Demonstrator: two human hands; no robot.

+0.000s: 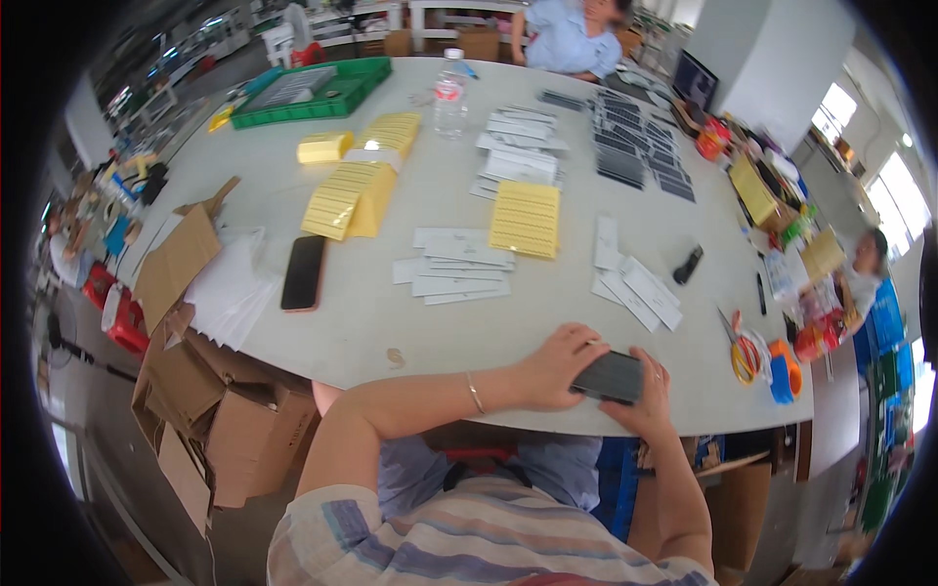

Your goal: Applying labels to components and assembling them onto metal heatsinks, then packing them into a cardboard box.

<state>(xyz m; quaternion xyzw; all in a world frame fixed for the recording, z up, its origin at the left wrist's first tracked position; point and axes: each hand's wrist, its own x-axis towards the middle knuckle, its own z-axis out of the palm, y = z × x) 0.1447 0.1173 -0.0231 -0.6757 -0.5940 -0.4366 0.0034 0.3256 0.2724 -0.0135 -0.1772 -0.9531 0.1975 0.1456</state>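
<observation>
Near the table's front edge, my left hand point(559, 367) and my right hand point(647, 402) hold a dark, flat rectangular piece point(612, 378) between them, one at each end. It may be a small stack; I cannot tell. Ahead of my hands lie a few white strips point(637, 290), fanned out. Left of them is a pile of white strips point(459, 266), with a yellow label sheet point(525, 219) just beyond, overlapping another white pile point(518, 146). Dark rectangular pieces point(635, 142) lie in rows at the far right.
A black phone point(303, 274), yellow label sheets point(357, 186), a plastic bottle point(450, 95) and a green tray point(322, 95) occupy the left and back. Scissors point(740, 354) and tape rolls point(784, 371) lie right. Cardboard boxes point(259, 430) stand left. A person point(572, 39) sits across.
</observation>
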